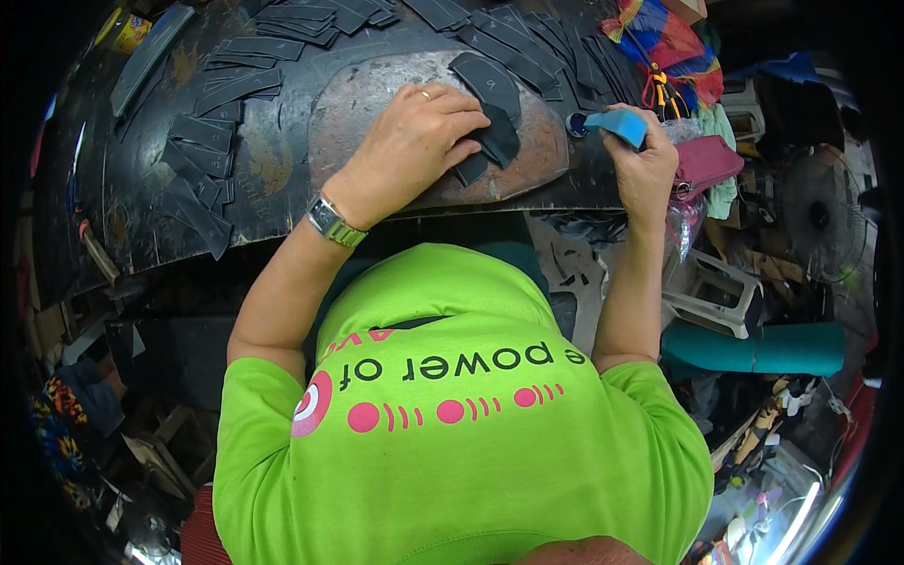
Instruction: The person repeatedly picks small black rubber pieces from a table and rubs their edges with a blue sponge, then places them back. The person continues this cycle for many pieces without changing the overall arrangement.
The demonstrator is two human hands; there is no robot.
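My left hand [422, 141], fingers bent, presses on a dark cut piece of sheet material [496, 139] and grips its edge by the thumb. Under and beside it lie other dark pieces, one of them [485, 83] just beyond my fingers. A worn, rounded board [358, 99] carries them on the table. In my right hand [650, 165] is a blue wedge-shaped block [619, 123], pinched between thumb and fingers. Its narrow end points left, close to a small round dark container [577, 124]; whether they touch I cannot tell.
Stacks of dark cut pieces [513, 47] [240, 87] fan around the board on the black table [273, 169]. Yellow-and-black handled pliers or cutters [667, 92] and a maroon pouch [706, 168] lie right. Beyond are a plastic stool [711, 292], a green roll [753, 349] and a fan [819, 215].
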